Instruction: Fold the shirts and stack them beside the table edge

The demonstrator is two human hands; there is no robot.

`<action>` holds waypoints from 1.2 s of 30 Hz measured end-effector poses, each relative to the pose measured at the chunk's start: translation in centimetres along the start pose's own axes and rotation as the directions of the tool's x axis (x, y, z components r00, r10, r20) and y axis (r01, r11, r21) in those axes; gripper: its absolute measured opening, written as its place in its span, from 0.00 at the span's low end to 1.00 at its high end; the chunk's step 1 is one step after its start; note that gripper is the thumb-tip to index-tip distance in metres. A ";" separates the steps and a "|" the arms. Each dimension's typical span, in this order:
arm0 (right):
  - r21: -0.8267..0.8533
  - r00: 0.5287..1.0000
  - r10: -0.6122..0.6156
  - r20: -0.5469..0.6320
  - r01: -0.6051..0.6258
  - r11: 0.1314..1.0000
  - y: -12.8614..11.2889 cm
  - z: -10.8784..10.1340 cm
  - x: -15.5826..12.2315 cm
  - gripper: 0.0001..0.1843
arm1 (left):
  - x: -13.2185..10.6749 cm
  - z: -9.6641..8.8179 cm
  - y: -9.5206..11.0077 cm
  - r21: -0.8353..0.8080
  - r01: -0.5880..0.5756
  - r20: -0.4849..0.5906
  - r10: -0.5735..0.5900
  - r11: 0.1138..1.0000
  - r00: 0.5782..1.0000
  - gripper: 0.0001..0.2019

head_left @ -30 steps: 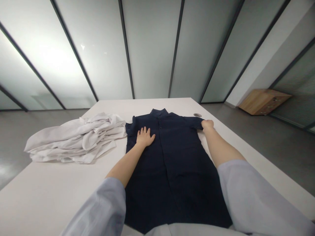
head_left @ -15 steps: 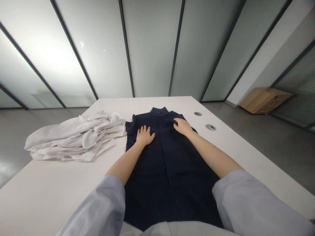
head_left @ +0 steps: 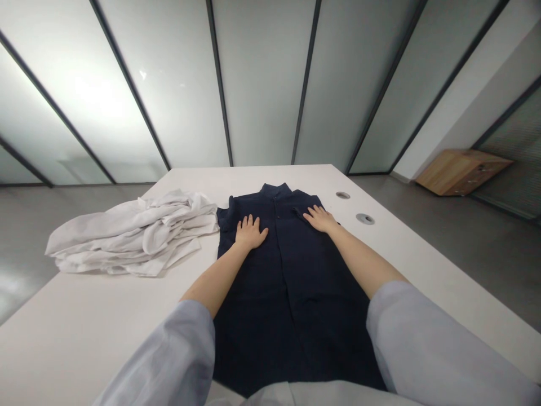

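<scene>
A dark navy shirt (head_left: 291,270) lies front up on the table, its collar at the far end and a buttoned placket down the middle. My left hand (head_left: 251,232) rests flat on the left chest of the shirt, fingers spread. On the other side of the placket, my right hand (head_left: 320,219) lies open on the cloth near the shirt's right edge. A small fold of dark fabric shows just left of its fingertips. The shirt's sleeves are mostly out of sight.
A heap of white garments (head_left: 135,234) sits on the white table (head_left: 105,316) to the left of the shirt. Two round cable holes (head_left: 365,219) are set in the tabletop on the right. A wooden cabinet (head_left: 459,171) stands on the floor, far right.
My right hand has gone from curled fingers to lying flat and spread on the shirt, a little to the right. My left hand stays in place.
</scene>
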State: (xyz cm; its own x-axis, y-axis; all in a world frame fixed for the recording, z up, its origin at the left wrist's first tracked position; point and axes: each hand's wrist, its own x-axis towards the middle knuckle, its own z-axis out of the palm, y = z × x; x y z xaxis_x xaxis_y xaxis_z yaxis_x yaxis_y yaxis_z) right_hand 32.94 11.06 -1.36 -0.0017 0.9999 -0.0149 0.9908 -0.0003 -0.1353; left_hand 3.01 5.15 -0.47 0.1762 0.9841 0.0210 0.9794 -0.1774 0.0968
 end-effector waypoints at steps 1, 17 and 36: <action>0.005 1.000 0.012 -0.003 -0.012 1.000 0.2 -0.1 0.2 0.37 | 0.0 0.0 0.0 0.001 0.001 -0.001 -0.001 1.000 1.000 0.35; 0.013 0.995 -0.004 -0.096 0.006 1.000 -2.1 0.0 -1.5 0.38 | -0.2 -0.3 0.1 0.017 0.003 0.014 -0.003 1.000 1.000 0.36; 0.005 0.947 -0.306 -0.094 0.308 0.951 -7.7 0.6 -5.5 0.30 | -1.7 -0.6 -0.5 -0.010 -0.024 -0.053 0.024 1.000 0.998 0.30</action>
State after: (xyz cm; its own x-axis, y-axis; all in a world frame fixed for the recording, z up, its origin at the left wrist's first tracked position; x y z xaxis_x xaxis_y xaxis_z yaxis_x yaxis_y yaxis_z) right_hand 25.19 5.52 -0.82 -0.2925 0.9486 0.1207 0.9414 0.3079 -0.1381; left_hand 2.14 3.58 0.00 0.1939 0.9781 0.0759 0.9738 -0.2013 0.1059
